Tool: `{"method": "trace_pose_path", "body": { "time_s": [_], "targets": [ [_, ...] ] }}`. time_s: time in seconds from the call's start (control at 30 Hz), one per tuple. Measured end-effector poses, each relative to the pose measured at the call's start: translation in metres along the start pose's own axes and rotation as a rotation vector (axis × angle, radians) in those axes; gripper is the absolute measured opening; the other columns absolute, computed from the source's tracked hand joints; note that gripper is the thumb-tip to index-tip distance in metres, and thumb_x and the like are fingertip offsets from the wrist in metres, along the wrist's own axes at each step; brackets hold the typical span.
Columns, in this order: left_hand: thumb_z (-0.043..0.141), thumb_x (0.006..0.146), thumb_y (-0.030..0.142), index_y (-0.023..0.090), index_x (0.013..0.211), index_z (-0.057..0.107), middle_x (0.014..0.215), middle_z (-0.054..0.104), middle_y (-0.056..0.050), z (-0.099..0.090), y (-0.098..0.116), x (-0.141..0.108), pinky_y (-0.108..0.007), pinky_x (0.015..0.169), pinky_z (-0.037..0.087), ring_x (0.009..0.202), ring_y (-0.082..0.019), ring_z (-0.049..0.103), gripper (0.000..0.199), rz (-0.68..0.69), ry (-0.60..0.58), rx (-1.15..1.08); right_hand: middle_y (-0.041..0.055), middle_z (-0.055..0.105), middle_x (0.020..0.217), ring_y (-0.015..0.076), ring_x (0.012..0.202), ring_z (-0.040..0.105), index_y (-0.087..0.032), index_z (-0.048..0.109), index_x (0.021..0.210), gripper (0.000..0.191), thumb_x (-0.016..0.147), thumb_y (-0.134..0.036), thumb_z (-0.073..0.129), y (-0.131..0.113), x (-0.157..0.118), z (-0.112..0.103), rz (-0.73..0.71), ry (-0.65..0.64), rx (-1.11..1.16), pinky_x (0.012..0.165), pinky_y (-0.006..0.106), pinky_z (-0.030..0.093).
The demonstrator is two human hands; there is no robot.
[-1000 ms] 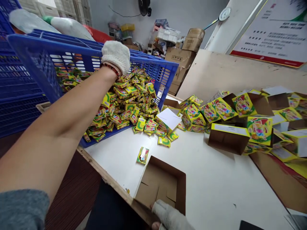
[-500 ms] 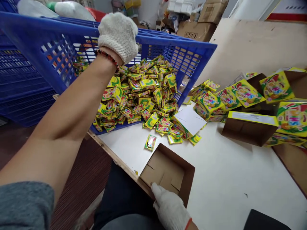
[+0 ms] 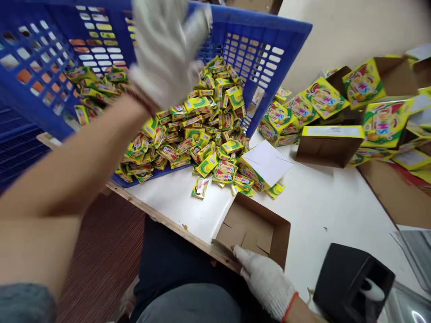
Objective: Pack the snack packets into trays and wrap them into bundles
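My left hand, in a white knit glove, is raised in front of the tilted blue crate. It is smeared by motion, but its thumb stands apart from the fingers and nothing shows in it. Below and beyond it, a heap of small yellow-green packs spills out of the crate's low side. My right hand, gloved too, grips the near wall of an open brown cardboard box at the table's front edge, thumb over the rim. No packs show inside this box. One loose pack lies just left of it.
A carton with a white base stands upside down beside the heap. Several printed display boxes are piled at the right, with an open box before them. A black tape dispenser stands at the lower right of the white table.
My left hand has come off the crate's upper rim and opened. The cardboard box and my right hand appear further right as the view tilts down, bringing the black dispenser into view.
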State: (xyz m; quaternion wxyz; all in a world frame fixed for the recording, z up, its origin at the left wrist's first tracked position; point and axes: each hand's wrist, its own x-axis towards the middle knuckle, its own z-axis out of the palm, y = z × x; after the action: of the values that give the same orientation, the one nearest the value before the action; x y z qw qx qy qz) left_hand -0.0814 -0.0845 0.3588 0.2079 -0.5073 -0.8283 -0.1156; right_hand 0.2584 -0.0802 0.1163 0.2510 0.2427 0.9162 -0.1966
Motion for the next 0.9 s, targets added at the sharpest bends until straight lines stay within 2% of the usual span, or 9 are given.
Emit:
{"method": "trace_pose_path", "body": {
  "time_s": [0.07,0.13,0.23,0.33,0.5,0.57,0.67,0.8,0.9],
  "targets": [
    [0.043,0.089,0.033,0.007,0.133,0.052,0.144,0.043,-0.016,0.051,0.020,-0.029,-0.063,0.109,0.024,0.145,-0.039,0.029,0.052,0.188,0.013,0.017,0.0086,0.072,0.117,0.0247,0.102,0.070,-0.027,0.062,0.132,0.054,0.084,-0.010,0.044,0.008,0.000,0.008,-0.022,0.054,0.072,0.090,0.032,0.051],
    [0.054,0.087,0.033,0.011,0.110,0.063,0.115,0.061,-0.016,0.119,0.035,-0.062,-0.048,0.102,0.044,0.121,-0.033,0.056,0.033,0.176,-0.099,-0.091,0.0068,0.072,0.118,0.0237,0.104,0.069,-0.028,0.064,0.129,0.056,0.081,-0.008,0.045,0.013,0.001,0.014,-0.071,0.098,0.143,0.092,0.032,0.051],
    [0.075,0.073,0.034,0.015,0.104,0.061,0.109,0.060,-0.017,0.211,0.041,-0.103,-0.043,0.093,0.049,0.109,-0.033,0.059,0.039,-0.103,-0.243,-0.198,0.0068,0.072,0.115,0.0248,0.103,0.068,-0.027,0.066,0.126,0.056,0.078,-0.008,0.047,0.011,0.002,0.017,-0.112,0.130,0.173,0.090,0.033,0.052],
    [0.074,0.071,0.030,0.019,0.101,0.061,0.111,0.059,-0.013,0.255,0.034,-0.121,-0.040,0.093,0.048,0.108,-0.030,0.058,0.035,-0.266,-0.191,-0.458,0.0079,0.072,0.115,0.0257,0.104,0.068,-0.025,0.067,0.124,0.051,0.080,-0.010,0.047,0.008,0.001,0.018,-0.113,0.138,0.184,0.091,0.034,0.053],
    [0.053,0.087,0.048,0.019,0.094,0.061,0.090,0.065,-0.006,0.244,0.023,-0.136,-0.036,0.082,0.052,0.087,-0.022,0.063,0.032,-0.444,-0.117,-0.972,0.0118,0.066,0.130,0.0255,0.118,0.063,-0.019,0.061,0.133,0.045,0.092,-0.029,0.046,0.024,0.001,0.016,-0.122,0.202,0.431,0.104,0.038,0.048],
    [0.042,0.091,0.055,0.017,0.098,0.061,0.084,0.066,-0.005,0.231,0.026,-0.147,-0.034,0.074,0.053,0.078,-0.019,0.063,0.043,-0.519,-0.167,-1.205,0.0128,0.064,0.133,0.0261,0.123,0.060,-0.017,0.060,0.135,0.047,0.093,-0.035,0.046,0.032,0.006,0.007,-0.129,0.304,0.537,0.108,0.042,0.045],
    [0.049,0.088,0.060,0.016,0.105,0.063,0.085,0.069,-0.006,0.211,0.045,-0.167,-0.031,0.067,0.054,0.072,-0.017,0.064,0.050,-0.557,-0.319,-1.476,0.0115,0.066,0.130,0.0257,0.123,0.060,-0.019,0.063,0.129,0.044,0.094,-0.039,0.047,0.036,0.020,-0.019,-0.151,0.542,0.652,0.111,0.044,0.043],
    [0.054,0.089,0.054,0.019,0.107,0.068,0.096,0.072,-0.005,0.186,0.083,-0.194,-0.030,0.074,0.055,0.082,-0.018,0.066,0.041,-0.307,-0.359,-1.351,0.0114,0.061,0.136,0.0263,0.125,0.058,-0.020,0.053,0.138,0.051,0.091,-0.040,0.052,0.033,0.037,-0.054,-0.178,0.815,0.758,0.110,0.047,0.043],
    [0.041,0.098,0.045,0.021,0.114,0.066,0.105,0.071,-0.007,0.170,0.106,-0.218,-0.032,0.085,0.054,0.094,-0.020,0.067,0.038,-0.029,-0.326,-1.172,0.0111,0.060,0.137,0.0272,0.124,0.059,-0.019,0.049,0.142,0.060,0.088,-0.045,0.058,0.033,0.036,-0.054,-0.215,0.741,0.773,0.107,0.046,0.047]
  ]
}}
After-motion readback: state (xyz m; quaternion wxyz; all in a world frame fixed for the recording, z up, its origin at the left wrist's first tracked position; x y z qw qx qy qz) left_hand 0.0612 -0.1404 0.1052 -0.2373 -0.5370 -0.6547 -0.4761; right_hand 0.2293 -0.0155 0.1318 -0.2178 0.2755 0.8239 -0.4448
